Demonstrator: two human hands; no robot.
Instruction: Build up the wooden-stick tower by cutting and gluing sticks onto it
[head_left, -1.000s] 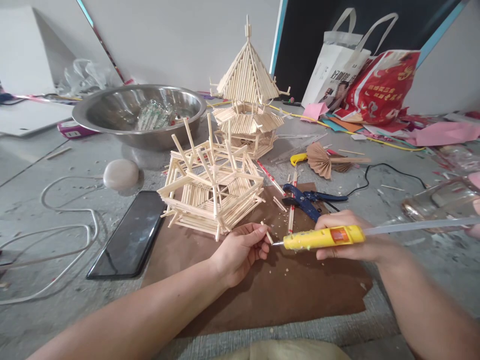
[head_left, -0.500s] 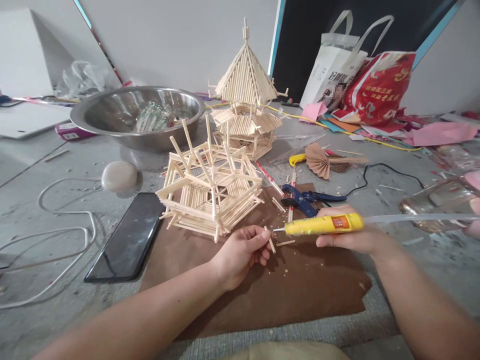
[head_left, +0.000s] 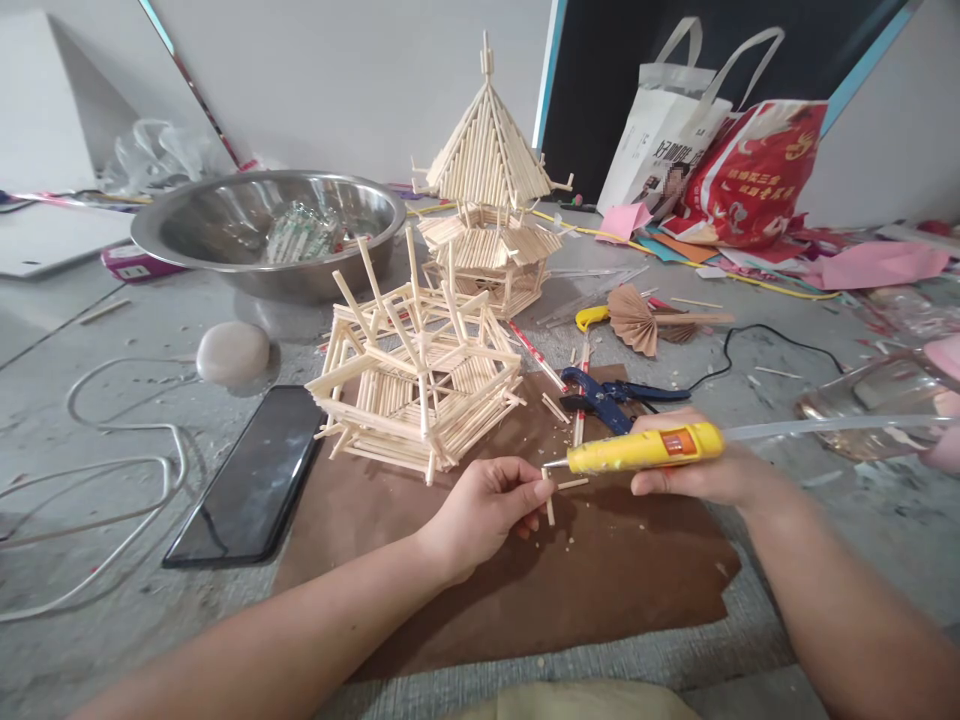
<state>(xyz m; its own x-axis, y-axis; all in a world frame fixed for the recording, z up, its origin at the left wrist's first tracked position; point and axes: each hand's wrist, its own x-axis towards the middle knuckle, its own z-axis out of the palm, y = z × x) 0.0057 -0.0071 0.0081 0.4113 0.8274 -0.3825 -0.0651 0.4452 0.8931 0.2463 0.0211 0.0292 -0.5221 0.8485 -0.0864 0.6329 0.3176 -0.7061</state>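
Observation:
Between thumb and fingers, my left hand (head_left: 499,505) pinches a short wooden stick (head_left: 550,508), held nearly upright. My right hand (head_left: 694,470) is wrapped around a yellow glue gun (head_left: 645,448) with a clear glue stick (head_left: 810,428) running out of its back. The gun's metal tip is at the stick's upper end; whether they touch I cannot tell. Another short stick piece (head_left: 573,484) shows just beyond my left fingers, over the brown sheet (head_left: 480,620). Behind my left hand stands an open six-sided frame of wooden sticks (head_left: 420,390).
A roofed stick pavilion (head_left: 487,200) stands farther back. Blue pliers (head_left: 600,400) lie beyond the glue gun. To the left are a phone (head_left: 244,480), a round pale object (head_left: 233,353), a white cable (head_left: 176,450) and a steel basin (head_left: 202,262). Bags (head_left: 757,180) stand back right.
My left hand has moved slightly right and turned the stick more upright. The glue gun's tip now meets the stick's top end in view, where a small gap showed before.

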